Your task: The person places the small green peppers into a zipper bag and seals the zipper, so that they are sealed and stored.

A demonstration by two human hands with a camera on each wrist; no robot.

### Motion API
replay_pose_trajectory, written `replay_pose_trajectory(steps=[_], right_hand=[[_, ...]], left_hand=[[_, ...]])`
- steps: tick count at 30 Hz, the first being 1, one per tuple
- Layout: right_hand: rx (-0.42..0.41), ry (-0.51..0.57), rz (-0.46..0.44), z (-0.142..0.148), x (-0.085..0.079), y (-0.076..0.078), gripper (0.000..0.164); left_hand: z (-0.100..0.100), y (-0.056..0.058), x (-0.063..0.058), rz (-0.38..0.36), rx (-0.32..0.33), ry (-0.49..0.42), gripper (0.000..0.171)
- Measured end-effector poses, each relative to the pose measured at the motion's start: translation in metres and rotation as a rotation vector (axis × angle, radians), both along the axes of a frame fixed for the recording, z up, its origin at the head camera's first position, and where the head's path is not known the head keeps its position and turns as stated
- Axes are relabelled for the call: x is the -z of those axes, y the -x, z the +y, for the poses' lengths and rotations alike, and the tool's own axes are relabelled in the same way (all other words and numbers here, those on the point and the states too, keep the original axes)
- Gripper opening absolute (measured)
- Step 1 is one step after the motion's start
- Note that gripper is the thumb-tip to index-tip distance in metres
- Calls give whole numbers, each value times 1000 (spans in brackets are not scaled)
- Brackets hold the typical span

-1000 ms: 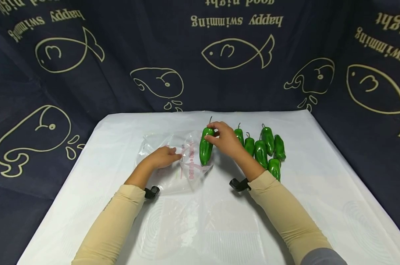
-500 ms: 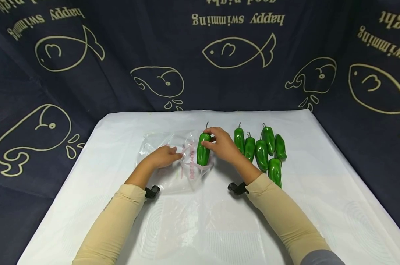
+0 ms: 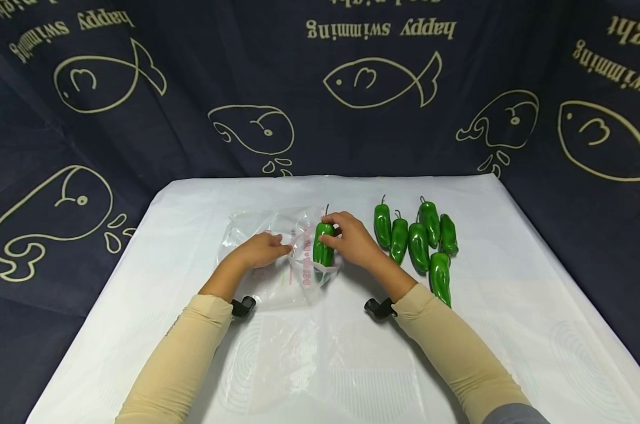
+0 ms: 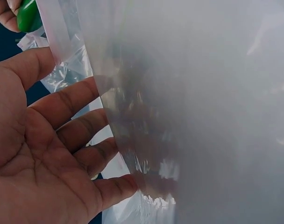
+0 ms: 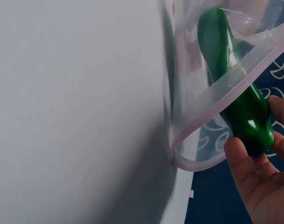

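Observation:
A clear plastic bag (image 3: 272, 288) with pink printing and a pink-edged mouth lies on the table, its mouth towards the right. My left hand (image 3: 258, 250) is at the bag; in the left wrist view its spread, nearly straight fingers (image 4: 69, 100) reach behind the clear film, the thumb at the pink edge. My right hand (image 3: 354, 238) pinches a green chili pepper (image 3: 323, 250) near its stem end, between thumb and fingers. Tip first, the pepper (image 5: 219, 42) points into the bag's mouth, its lower part seen through the plastic in the right wrist view.
Several more green peppers (image 3: 418, 247) lie in a loose group right of my right hand. A white cloth covers the table (image 3: 510, 265). Behind and at the sides hangs a dark blue curtain (image 3: 320, 141) with fish and whale drawings.
My right hand has carried the pepper slightly left and down, its tip now behind the bag's pink-edged rim. My left hand has stayed in place.

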State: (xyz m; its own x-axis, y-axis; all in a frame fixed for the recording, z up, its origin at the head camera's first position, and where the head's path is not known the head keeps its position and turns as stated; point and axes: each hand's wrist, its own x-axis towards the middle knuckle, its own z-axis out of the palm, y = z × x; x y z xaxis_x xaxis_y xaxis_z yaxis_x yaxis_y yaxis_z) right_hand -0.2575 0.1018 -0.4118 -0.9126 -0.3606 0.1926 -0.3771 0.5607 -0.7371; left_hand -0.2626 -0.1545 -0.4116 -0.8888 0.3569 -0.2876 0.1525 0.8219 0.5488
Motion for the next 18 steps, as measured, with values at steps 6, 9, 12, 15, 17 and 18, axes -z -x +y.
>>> replay_pose_trajectory(steps=[6,9,12,15,17,18], right_hand=[[-28,-26,-13,1,4,-1,39],[-44,-33,-15,1,6,-1,36],[-63,-48,-18,2,7,-2,32],[-77,-55,-36,2,7,-2,28],[-87,-55,-49,2,7,-3,27],[-92,-53,-56,2,8,-3,27]], left_hand=[[-1,0,0,-8,4,-11,60],[-1,0,-1,-7,15,-16,59],[0,-1,-2,0,24,-15,58],[-1,-1,-2,6,28,-12,57],[-1,0,-2,5,25,-13,57],[-1,0,-1,6,24,-10,58]])
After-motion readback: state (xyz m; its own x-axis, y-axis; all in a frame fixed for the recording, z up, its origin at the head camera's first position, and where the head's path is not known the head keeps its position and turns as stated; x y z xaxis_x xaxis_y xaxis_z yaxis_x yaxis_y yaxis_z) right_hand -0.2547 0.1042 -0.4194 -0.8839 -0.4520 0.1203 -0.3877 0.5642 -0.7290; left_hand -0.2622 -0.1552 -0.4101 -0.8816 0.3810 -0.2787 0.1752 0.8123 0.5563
